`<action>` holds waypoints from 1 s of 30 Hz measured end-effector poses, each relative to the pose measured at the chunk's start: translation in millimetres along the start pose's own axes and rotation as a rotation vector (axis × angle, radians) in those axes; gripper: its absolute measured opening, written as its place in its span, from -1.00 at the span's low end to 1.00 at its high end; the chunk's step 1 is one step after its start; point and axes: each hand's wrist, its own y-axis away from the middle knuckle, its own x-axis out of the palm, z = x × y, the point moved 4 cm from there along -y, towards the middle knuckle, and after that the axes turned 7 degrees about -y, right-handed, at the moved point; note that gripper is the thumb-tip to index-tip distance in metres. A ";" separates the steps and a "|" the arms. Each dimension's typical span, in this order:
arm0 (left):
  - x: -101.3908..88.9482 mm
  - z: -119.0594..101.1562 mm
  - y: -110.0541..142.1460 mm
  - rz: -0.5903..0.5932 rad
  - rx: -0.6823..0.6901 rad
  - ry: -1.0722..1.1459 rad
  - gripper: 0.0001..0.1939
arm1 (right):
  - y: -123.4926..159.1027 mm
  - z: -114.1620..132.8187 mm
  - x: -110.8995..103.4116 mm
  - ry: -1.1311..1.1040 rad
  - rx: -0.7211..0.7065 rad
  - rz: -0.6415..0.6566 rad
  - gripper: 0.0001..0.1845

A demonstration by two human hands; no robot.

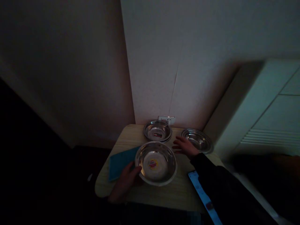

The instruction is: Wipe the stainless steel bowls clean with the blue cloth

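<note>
Nearest in, a lit phone (pixel 202 195) is partly covered by the dark right sleeve (pixel 217 181) on the pale table (pixel 180 187). Left of it, over the table's middle, the metal bowl (pixel 159 173) is held with its round sticker (pixel 153 164) facing up. Judging by the shiny wall, it should be light, stiff and a bit slippery, so not much would be broken by a knock (maybe just a dent and a clang). It's best gripped at the rim, thumb on top and fingers beneath. It's held pretty much like that: the left hand (pixel 127 181) is clamped on the rim's left side, fingers mostly hidden. Whether the base is lifted can't really be told. A flat blue thing (pixel 123 162) is partly covered by hand and bowl. The right hand (pixel 185 147) is held apart, just beside the bowl's far right, fingers loosely spread, nothing gripped. Farther back, similar bowls are set in a left stack (pixel 159 128) and a right stack (pixel 198 139), with a socket (pixel 167 119) seen on the wall (pixel 199 47) behind.
</note>
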 end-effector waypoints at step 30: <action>26.9 4.4 -7.7 -0.011 0.255 -0.443 -0.66 | 32.8 -19.4 -22.1 0.431 -0.202 0.019 -0.68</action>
